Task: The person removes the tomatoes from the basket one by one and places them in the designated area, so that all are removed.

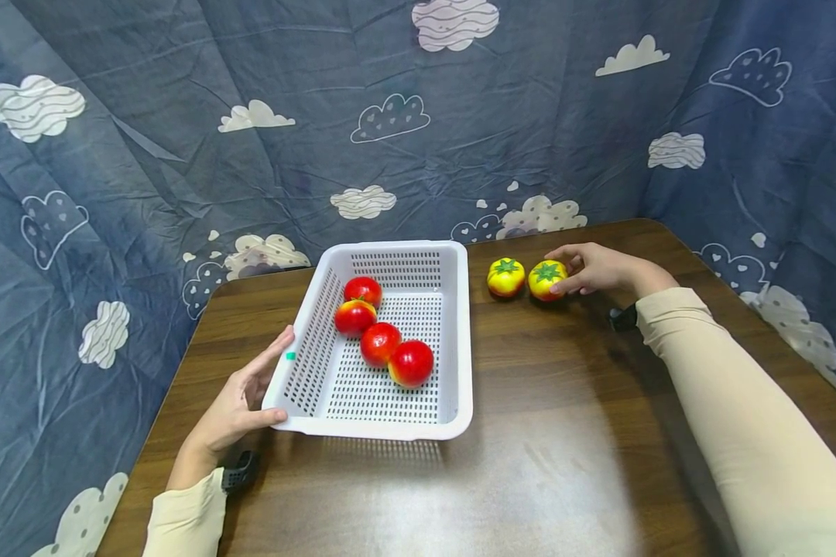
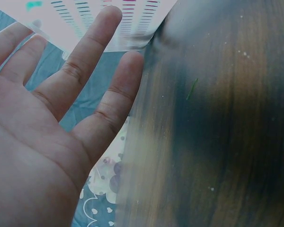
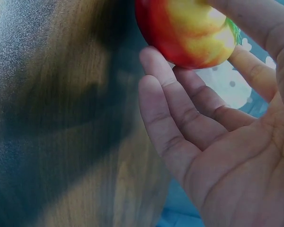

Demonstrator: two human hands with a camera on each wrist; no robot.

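Observation:
My right hand (image 1: 592,268) holds a yellow-red tomato (image 1: 546,281) with a green star-shaped top, at the table's back right. In the right wrist view, thumb and fingers lie about that tomato (image 3: 189,33). Just left of it sits a second yellow-red tomato (image 1: 505,278). A white perforated basket (image 1: 464,340) stands on the table, with several red tomatoes (image 1: 412,363) inside. My left hand (image 1: 240,406) touches the basket's near left corner, thumb on the front rim and fingers along the left side. Those fingers (image 2: 90,52) look extended in the left wrist view.
The brown wooden table (image 1: 543,433) extends in front of the basket and to its right. A dark blue cloth (image 1: 306,162) with white cloud prints hangs behind the table and at its sides. Dark wrist bands (image 1: 240,470) show below the hands.

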